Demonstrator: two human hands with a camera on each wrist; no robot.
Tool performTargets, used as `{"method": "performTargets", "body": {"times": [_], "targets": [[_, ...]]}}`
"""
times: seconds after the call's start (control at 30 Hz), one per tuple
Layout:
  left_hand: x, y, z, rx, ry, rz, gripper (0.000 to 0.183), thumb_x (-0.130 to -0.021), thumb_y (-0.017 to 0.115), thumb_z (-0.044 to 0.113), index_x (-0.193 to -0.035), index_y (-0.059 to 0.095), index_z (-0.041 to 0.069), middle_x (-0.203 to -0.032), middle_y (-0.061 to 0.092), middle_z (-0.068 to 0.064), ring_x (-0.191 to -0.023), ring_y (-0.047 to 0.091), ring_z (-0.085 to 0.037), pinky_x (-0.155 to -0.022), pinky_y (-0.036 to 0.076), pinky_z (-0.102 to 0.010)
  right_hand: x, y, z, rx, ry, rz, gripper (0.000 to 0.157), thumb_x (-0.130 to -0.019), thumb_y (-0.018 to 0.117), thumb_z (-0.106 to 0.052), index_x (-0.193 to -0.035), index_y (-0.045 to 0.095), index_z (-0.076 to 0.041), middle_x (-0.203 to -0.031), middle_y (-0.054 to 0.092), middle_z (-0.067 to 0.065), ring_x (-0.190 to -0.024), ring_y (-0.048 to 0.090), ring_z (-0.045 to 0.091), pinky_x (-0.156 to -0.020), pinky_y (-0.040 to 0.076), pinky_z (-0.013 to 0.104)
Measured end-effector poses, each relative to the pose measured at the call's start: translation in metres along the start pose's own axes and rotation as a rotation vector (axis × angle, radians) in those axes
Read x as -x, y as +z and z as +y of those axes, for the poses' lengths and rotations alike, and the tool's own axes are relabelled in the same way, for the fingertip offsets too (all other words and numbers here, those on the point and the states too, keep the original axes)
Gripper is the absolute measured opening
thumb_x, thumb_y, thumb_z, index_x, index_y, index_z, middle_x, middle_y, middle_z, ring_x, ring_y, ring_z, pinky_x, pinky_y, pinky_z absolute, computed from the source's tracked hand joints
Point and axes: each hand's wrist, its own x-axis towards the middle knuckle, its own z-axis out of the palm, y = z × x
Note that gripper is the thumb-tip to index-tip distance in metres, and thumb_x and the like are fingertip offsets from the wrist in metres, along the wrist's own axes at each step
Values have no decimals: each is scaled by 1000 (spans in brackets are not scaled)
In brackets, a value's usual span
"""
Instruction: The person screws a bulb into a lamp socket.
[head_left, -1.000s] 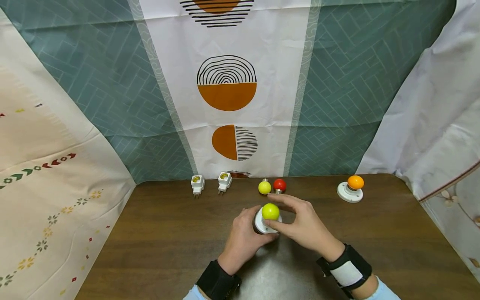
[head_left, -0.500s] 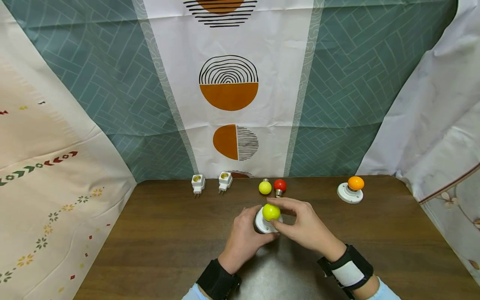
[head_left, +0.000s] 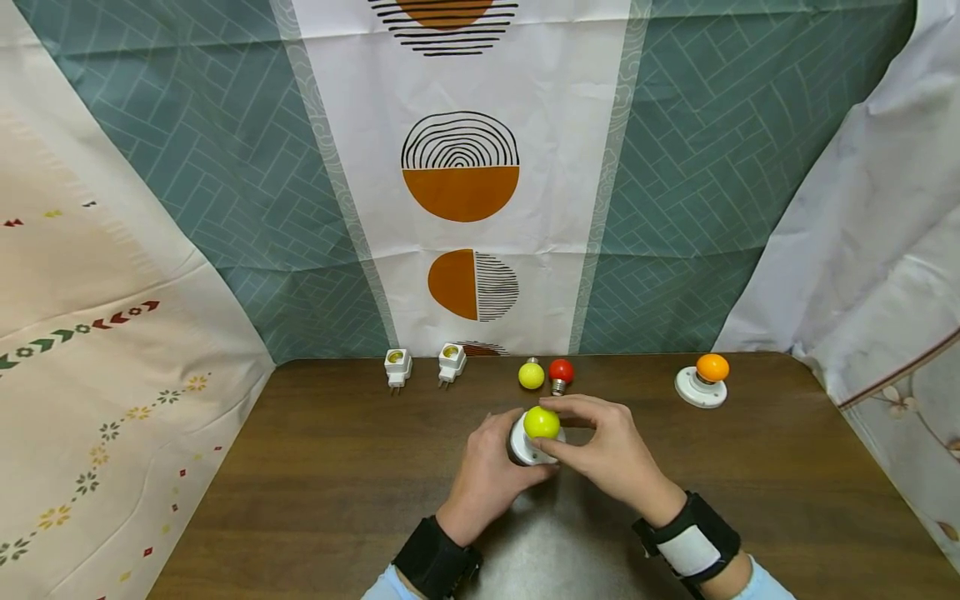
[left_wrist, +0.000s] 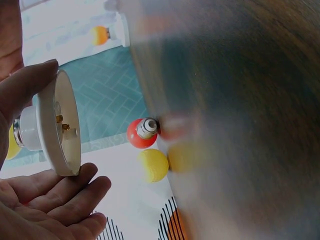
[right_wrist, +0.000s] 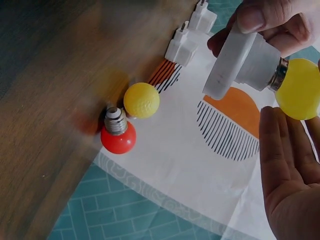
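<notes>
My left hand (head_left: 491, 467) holds a white round lamp holder (head_left: 525, 448) by its rim, between thumb and fingers, raised over the table. Its hollow underside shows brass terminals in the left wrist view. A yellow light bulb (head_left: 542, 422) sits in the socket, with a strip of its metal screw base (right_wrist: 279, 75) visible above the socket's mouth. My right hand (head_left: 611, 446) pinches this bulb, thumb on the near side and fingertips on the far side. Beyond the hands lie another yellow bulb (head_left: 531, 376) and a red bulb (head_left: 560, 372).
Two white plug-in sockets (head_left: 397, 368) lie at the table's back edge, left of the loose bulbs. At the back right stands a second round lamp holder (head_left: 701, 390) with an orange bulb (head_left: 712, 367) in it. Patterned cloth (head_left: 675, 167) hangs behind the brown table (head_left: 337, 467).
The right thumb and fingertips shift slightly around the bulb, and the bulb tips a little. The left hand keeps its grip on the lamp holder in nearly the same spot.
</notes>
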Motion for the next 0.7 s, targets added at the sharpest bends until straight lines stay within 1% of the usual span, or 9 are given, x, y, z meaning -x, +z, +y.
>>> {"method": "performTargets", "body": {"times": [0.17, 0.3, 0.37, 0.53, 0.6, 0.7], "targets": [[0, 0, 0, 11, 4, -11, 70, -65, 80, 46, -125, 53, 22, -109, 54, 15, -101, 54, -11, -100, 30, -36, 0, 1, 1, 19, -11, 12, 52, -72, 79, -32, -118, 62, -17, -117, 58, -3, -104, 55, 11, -79, 48, 35], [0, 0, 0, 12, 2, -11, 70, -66, 79, 48, -125, 53, 22, -109, 54, 15, -100, 52, -7, -99, 32, -36, 0, -1, 1, 26, -9, -26, 56, -74, 77, -33, -125, 57, -19, -124, 54, -5, -113, 50, 12, -84, 46, 33], [0, 1, 0, 10, 8, -6, 69, -66, 79, 49, -125, 53, 22, -109, 54, 16, -100, 51, -5, -98, 33, -36, 0, -2, 1, 26, -10, -53, 56, -77, 75, -34, -127, 56, -21, -127, 52, -5, -115, 49, 12, -86, 44, 32], [-1, 1, -1, 0, 38, 9, 68, -66, 79, 45, -124, 54, 22, -109, 55, 17, -100, 52, -6, -102, 27, -37, 0, -4, 1, -9, -15, -105, 52, -82, 71, -30, -130, 54, -21, -129, 51, -6, -115, 49, 13, -86, 44, 30], [-1, 1, 0, -6, 38, 12, 68, -65, 80, 44, -123, 54, 21, -110, 55, 17, -99, 52, -6, -103, 25, -38, 0, -4, 0, -24, -8, -119, 50, -82, 70, -27, -130, 54, -22, -129, 52, -7, -113, 50, 12, -85, 45, 30], [0, 0, 0, -16, 30, 12, 68, -64, 80, 44, -122, 54, 21, -109, 55, 17, -97, 53, -6, -103, 26, -39, -1, -5, -1, -38, 6, -130, 48, -82, 70, -22, -128, 55, -22, -127, 53, -7, -112, 51, 11, -84, 45, 30]]}}
